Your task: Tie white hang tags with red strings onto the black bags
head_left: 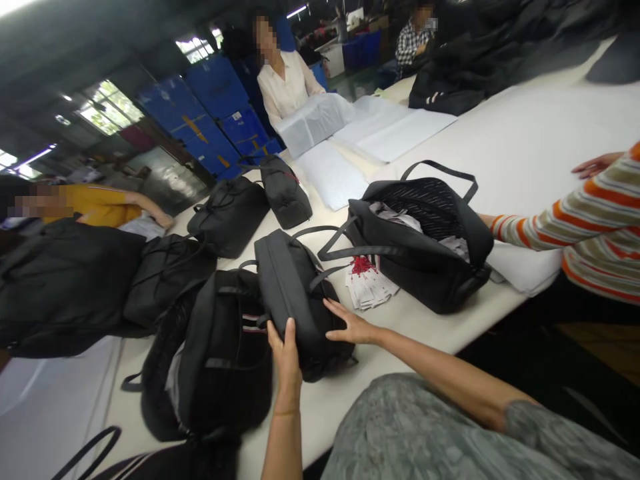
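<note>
While black bag (287,287) is touched on white table (320,417) between open bags (415,270), right hand (357,327) is set against its side, fingers spread apart; left hand (287,357) is laid at its edge, grip impossible to tell. White tags (370,290) with red strings (363,266) are seen nearby.

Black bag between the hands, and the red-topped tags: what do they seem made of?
The black bag looks like matte synthetic fabric, perhaps polyester or nylon: dull surface, soft creases. The tags look like matte white paper or card, flat and fanned; their red tops may be string, too small to tell.
</note>
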Demonstrator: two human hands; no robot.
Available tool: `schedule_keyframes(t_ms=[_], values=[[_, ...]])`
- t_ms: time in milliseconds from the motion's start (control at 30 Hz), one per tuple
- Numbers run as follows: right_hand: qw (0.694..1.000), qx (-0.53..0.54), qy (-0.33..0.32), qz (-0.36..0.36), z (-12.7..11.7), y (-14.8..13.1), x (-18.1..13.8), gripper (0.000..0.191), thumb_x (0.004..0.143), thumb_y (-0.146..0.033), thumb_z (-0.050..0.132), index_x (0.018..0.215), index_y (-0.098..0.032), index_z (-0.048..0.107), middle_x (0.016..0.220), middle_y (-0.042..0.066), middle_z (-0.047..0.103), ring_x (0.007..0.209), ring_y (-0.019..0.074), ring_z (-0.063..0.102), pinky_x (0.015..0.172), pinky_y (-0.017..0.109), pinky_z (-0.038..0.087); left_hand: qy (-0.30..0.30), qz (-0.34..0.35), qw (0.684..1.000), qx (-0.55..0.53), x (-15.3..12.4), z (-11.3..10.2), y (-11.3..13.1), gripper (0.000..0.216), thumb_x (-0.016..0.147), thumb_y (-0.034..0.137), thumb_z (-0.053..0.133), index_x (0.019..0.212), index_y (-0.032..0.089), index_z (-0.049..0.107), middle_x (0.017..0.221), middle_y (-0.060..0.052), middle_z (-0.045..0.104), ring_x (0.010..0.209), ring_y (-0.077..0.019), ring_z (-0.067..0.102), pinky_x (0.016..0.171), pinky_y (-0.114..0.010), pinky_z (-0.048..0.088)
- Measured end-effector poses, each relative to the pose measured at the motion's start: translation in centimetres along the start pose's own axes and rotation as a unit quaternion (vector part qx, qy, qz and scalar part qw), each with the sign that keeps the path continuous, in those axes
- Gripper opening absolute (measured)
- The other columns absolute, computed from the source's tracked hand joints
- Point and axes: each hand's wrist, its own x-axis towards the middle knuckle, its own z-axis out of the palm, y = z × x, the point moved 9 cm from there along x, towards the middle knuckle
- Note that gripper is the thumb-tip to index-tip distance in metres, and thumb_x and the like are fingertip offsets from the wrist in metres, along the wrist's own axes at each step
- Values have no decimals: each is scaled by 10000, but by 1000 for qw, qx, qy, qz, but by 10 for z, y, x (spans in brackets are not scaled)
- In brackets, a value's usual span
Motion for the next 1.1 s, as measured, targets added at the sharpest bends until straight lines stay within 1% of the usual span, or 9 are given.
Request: schedule_keyframes(t_ms=[67,167,300,400,533,700,833,967,1100], values=[[999,-6,30,-10,-17,6,14,768,814,-558,668,1477,-307,371,1562,55,319,1434,242,315,1180,404,283,34,-8,999,9,-1,4,9,870,867,629,535,1518,133,239,1560,-203,256,1453,-328,227,1202,-465,198],[987,-60,147,36,-61,28,19,428,885,-407,612,1290,-269,616,1361,42,577,1254,214,543,1074,328,428,60,3,998,11,-11,0,21,808,868,578,556,1479,110,311,1502,-226,346,1421,-343,302,1180,-483,258],[935,-129,302,136,-124,66,7,349,932,-212,463,1222,-113,628,1280,171,590,1195,268,556,1054,388,409,125,93,988,22,-49,-30,37,579,868,420,583,1365,148,469,1416,-168,456,1336,-300,439,1144,-432,353],[912,-169,330,173,-146,82,12,296,906,-277,555,1148,-128,639,1195,157,620,1136,268,569,1003,359,416,125,220,966,60,-86,-32,53,361,917,346,528,1229,170,573,1227,-125,605,1147,-260,592,1051,-407,454],[900,-203,326,208,-147,87,34,292,791,-336,719,995,-141,646,1111,139,638,1105,281,561,949,352,418,-7,303,950,80,-116,12,59,219,953,238,478,1092,178,637,1080,-105,672,1032,-225,638,959,-363,504],[901,-196,329,203,-139,83,33,165,747,-163,669,906,-125,648,1066,149,638,1088,296,562,948,367,406,-140,304,940,63,-122,56,54,248,962,186,439,1088,202,652,1083,-95,674,1053,-218,631,945,-356,511],[925,-141,308,172,-125,88,4,106,777,-149,573,832,-146,663,1014,116,665,1042,260,594,969,347,410,-194,276,938,73,-114,78,52,255,953,163,407,1050,190,642,1055,-116,658,1032,-237,626,925,-378,514],[950,-25,261,172,-99,107,-34,180,792,-183,525,870,-161,686,933,76,717,948,245,652,921,358,481,-246,247,932,99,-105,119,42,322,882,48,379,1091,128,610,1063,-165,637,1041,-265,616,959,-431,499],[945,106,224,214,-79,131,-72,269,800,-207,516,992,-129,688,959,111,737,874,255,703,781,359,566,-288,217,926,109,-96,171,17,593,747,-66,413,1310,87,515,1422,-222,449,1365,-309,395,1154,-492,320]])
